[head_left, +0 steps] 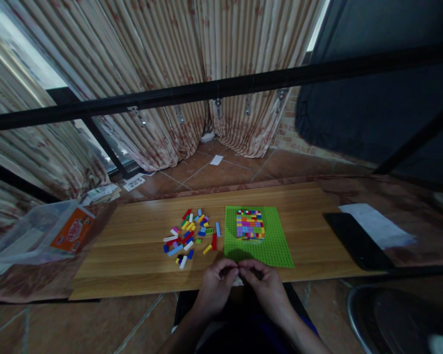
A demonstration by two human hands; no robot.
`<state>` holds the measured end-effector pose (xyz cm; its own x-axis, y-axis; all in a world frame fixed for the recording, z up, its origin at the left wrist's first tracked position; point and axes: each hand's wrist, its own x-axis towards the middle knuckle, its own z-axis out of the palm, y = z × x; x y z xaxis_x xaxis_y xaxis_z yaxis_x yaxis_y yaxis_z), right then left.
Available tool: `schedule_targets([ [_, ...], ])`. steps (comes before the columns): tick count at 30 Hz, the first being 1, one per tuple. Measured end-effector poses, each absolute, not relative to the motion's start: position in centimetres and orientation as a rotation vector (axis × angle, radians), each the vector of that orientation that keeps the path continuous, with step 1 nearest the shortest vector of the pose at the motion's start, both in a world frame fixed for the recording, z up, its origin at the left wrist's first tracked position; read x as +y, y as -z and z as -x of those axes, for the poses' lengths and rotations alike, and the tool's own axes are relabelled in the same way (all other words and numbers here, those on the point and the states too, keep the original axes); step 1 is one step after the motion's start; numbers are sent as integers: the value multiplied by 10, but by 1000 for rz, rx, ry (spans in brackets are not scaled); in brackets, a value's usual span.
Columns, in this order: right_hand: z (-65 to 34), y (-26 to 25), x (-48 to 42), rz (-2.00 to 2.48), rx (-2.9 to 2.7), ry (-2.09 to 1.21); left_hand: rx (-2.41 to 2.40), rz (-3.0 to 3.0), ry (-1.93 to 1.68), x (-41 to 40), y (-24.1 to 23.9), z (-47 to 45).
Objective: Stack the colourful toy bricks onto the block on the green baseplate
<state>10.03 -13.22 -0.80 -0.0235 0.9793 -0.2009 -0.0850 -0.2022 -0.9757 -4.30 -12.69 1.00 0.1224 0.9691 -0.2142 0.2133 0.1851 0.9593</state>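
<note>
My left hand [217, 286] and my right hand [263, 284] meet at the front edge of the wooden board, fingertips pinched together. Whatever sits between the fingertips is too small and hidden to make out. Just beyond them lies a green baseplate [275, 246], its near edge close to my fingers. On that plate stands a block of multicoloured toy bricks [250, 225] packed into a rough square. Left of the plate, loose bricks in red, blue, yellow and white are scattered, among them a red brick [214, 241] and a light blue brick [217, 229].
The wooden board [133, 246] spans the view. At its right end lie a black flat object [356, 241] and a white sheet [378, 226]. A clear plastic box [33, 231] with an orange label stands left. A dark rail [206, 91] crosses before the curtains [162, 59]. A round stool-like object [398, 314] is lower right.
</note>
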Motion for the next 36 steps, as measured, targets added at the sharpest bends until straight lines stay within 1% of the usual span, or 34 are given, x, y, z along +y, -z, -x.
schedule_targets([
  [14,-104,4,-131,1317,-1095,-1408,1328,-1313,-857,-127,2,49],
  [25,-133,4,-117,1426,-919,-1207,1315,-1410,-807,-128,-5,52],
  [36,-154,6,-100,1491,-903,-999,1334,-1512,-758,-128,-10,53],
])
